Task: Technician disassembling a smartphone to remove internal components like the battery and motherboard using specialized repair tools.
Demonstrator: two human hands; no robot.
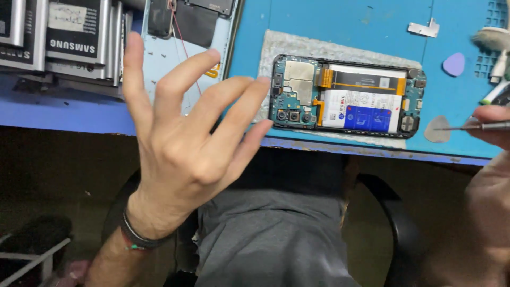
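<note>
Phone [348, 95], back cover off, lies on the blue mat [340, 21] near the table's front edge. My left hand [186, 143] hovers empty, fingers spread. My right hand [491, 125] pinches a thin tool [470, 127]; best to steady the phone first. The right hand is cut off, and the tool's tip is hard to make out.

Bright even bench light, dim below; slight motion blur.

Left hand [183, 143]: raised, fingers spread, holding nothing.
Right hand [491, 175]: grips thin metal tool [467, 127].
Opened phone [348, 96]: flat on blue counter [340, 26].
</note>
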